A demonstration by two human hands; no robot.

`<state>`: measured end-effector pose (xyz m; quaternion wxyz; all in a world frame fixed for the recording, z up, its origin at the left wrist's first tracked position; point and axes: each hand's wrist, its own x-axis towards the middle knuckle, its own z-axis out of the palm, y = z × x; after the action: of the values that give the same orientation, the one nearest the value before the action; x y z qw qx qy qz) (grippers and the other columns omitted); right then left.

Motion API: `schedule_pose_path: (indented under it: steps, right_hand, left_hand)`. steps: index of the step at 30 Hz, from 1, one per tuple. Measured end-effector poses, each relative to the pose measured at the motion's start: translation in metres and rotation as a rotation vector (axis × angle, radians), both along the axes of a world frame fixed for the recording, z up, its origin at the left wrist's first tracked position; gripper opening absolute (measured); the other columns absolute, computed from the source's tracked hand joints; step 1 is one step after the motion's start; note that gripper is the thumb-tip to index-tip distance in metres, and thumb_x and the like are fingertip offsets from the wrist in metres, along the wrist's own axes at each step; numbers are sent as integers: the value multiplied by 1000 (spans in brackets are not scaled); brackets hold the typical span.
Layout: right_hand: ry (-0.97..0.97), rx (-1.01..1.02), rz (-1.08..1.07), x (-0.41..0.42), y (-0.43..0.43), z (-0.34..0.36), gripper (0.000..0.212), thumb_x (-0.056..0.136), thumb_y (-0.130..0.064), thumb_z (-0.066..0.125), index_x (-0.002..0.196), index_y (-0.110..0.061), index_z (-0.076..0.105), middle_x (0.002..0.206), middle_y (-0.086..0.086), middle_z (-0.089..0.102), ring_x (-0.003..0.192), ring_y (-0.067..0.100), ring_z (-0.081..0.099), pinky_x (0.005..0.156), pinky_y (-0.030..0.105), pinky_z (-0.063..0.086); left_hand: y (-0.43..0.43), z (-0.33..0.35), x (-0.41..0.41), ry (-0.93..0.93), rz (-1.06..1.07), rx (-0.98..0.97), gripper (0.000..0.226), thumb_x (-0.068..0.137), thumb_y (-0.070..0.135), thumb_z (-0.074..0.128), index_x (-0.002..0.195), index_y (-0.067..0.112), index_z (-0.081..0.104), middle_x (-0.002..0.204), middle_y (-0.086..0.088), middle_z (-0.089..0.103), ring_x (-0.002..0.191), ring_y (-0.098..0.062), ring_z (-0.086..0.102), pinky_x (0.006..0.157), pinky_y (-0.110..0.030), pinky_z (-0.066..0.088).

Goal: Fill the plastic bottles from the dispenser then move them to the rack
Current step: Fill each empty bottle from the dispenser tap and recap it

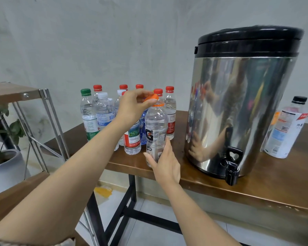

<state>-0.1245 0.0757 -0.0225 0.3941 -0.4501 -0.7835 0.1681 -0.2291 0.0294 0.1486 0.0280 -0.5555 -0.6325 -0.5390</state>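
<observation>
A clear sports-drink bottle (156,125) with a black label stands at the front edge of the brown table (256,183). My right hand (164,162) grips its lower part. My left hand (133,105) pinches its orange cap (151,98), tilted at the bottle's mouth above the orange neck ring. To the right stands the steel dispenser (238,107) with a black lid and a black tap (231,172) that juts over the table edge. A wooden rack (12,93) with metal legs stands at the left.
Several capped bottles (103,112) with red, green and white caps cluster behind my left hand. A large bottle (286,128) with a black cap stands right of the dispenser. A potted plant (2,157) sits under the rack's top shelf.
</observation>
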Motion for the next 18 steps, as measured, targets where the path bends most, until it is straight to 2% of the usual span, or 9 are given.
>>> schedule_pose_path:
  steps: [2,5,9,11,14,18]
  right_hand:
    - [6,1,5,0,0,0,96,83,-70,57,153,-27,9,141,-7,50,126,13,53,96,30,48]
    - [0,-6,10,0,1,-1,95,83,-70,56,153,-27,9,143,-7,49,127,13,52,97,29,47]
    - [-7,-18,20,1,2,0,94,84,-70,56,154,-27,8,145,-7,47,129,13,50,98,28,46]
    - [-11,-16,20,1,1,0,94,84,-70,55,154,-26,8,145,-7,46,129,13,50,98,28,46]
    - [-17,-11,17,1,1,1,94,85,-70,55,154,-26,9,146,-6,46,129,13,50,98,28,46]
    - [-20,-19,25,2,1,2,94,85,-71,54,154,-26,9,147,-6,45,129,13,50,98,27,46]
  left_hand:
    - [3,4,2,15,-9,-29,34,89,19,70,121,9,68,105,1,67,85,3,60,76,-2,47]
    - [5,10,4,50,-7,-82,36,90,20,69,124,9,66,118,-5,68,97,-6,60,83,-8,46]
    - [4,16,6,103,-36,-154,32,92,16,65,123,9,67,121,-6,68,98,-6,57,73,4,41]
    - [3,18,6,96,-59,-187,31,94,15,63,124,10,67,122,-4,67,102,-6,55,80,-1,42]
    - [2,17,4,65,-101,-231,31,96,13,58,127,13,64,126,-2,64,113,-10,55,99,-22,43]
    - [0,11,1,-78,-159,-208,31,98,9,55,128,14,64,125,3,62,115,-7,54,99,-22,44]
